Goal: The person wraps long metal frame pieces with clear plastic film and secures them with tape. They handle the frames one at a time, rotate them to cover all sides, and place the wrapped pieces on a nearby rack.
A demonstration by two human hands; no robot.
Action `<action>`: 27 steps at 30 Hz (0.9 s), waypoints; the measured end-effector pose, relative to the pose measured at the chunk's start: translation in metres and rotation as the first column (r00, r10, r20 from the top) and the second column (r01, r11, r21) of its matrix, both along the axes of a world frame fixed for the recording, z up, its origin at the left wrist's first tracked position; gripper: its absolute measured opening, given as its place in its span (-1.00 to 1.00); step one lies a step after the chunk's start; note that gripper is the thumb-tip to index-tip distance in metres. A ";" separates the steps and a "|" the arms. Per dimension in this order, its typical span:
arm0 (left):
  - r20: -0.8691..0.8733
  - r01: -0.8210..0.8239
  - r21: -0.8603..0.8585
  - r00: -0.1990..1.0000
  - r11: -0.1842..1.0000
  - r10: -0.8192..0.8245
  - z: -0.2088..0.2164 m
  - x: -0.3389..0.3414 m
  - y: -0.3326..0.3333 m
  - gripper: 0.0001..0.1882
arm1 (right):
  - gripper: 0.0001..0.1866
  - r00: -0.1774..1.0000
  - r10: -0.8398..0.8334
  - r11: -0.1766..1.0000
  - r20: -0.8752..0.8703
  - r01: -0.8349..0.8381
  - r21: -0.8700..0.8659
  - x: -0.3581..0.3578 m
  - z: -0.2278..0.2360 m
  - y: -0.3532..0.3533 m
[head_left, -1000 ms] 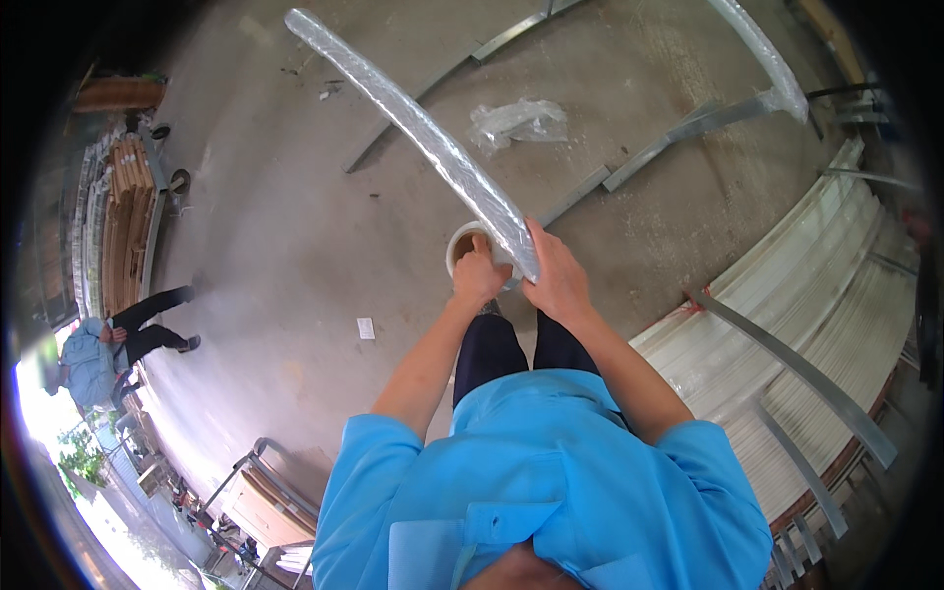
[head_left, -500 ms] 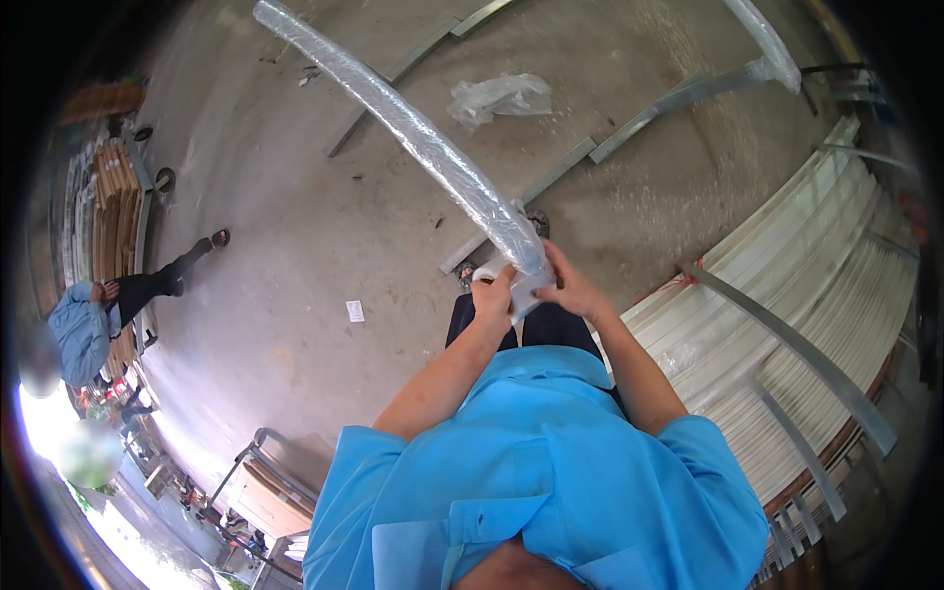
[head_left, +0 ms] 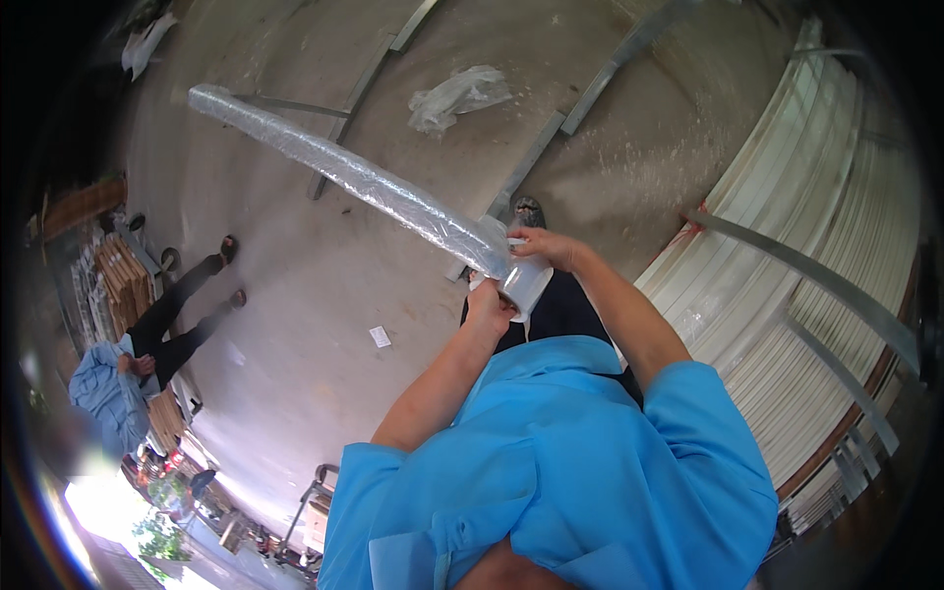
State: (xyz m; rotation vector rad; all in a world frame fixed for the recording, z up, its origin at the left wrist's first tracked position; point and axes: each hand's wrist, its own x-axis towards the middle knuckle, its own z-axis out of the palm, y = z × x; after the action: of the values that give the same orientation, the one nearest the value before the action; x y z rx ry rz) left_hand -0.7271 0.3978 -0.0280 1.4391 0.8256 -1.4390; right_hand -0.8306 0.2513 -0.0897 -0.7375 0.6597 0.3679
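Observation:
A long, narrow bundle [head_left: 344,178] wrapped in clear, shiny stretch film slants from the far left to its near end in front of my body. Just below that end is a roll of clear stretch film [head_left: 531,283]. My left hand [head_left: 487,308] is closed on the roll's near end, by its core. My right hand [head_left: 547,248] has its fingers curled over the bundle's near end, close above the roll; its fingertips are partly hidden. What lies inside the wrapping cannot be made out.
Grey metal bars [head_left: 536,162] lie on the floor ahead, near crumpled clear plastic [head_left: 458,98]. Long white strips [head_left: 777,265] are stacked on the right behind a curved-looking metal bar [head_left: 806,261]. At left another person [head_left: 113,388] is beside stacked brown boards [head_left: 124,275]. A paper slip [head_left: 380,336] lies on the floor.
The bundle's far end has swung left and nearer. My right hand has moved up and left, from beside the roll to the bundle's near end. The roll has tilted, and my view has turned.

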 end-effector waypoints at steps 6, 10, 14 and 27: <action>0.136 0.782 -0.084 0.623 0.618 -0.770 0.065 0.018 0.000 -0.47 | -0.46 0.986 0.129 0.926 -0.101 -0.156 -0.344 0.006 -0.003 -0.006; 0.674 0.841 0.521 -0.511 -0.147 -0.534 0.127 0.036 -0.026 -0.38 | -0.60 0.914 0.404 0.840 -0.035 -0.386 -0.382 0.017 0.008 -0.035; 0.528 0.540 0.801 -0.841 -0.256 -0.122 0.114 0.053 -0.097 -0.43 | -0.66 0.795 0.607 0.750 -0.006 -0.575 -0.325 0.037 0.015 -0.061; 0.418 0.503 0.681 -0.863 -0.532 -0.282 0.093 0.047 -0.113 -0.70 | -0.64 0.193 0.966 0.018 -0.173 -0.717 -0.697 0.145 0.034 -0.122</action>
State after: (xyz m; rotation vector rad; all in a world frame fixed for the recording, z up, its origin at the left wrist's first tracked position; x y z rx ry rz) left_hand -0.6801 0.2851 0.0650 2.1864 -2.4959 -1.1448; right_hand -0.6856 0.1290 -0.0555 -1.9138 -0.2300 1.1892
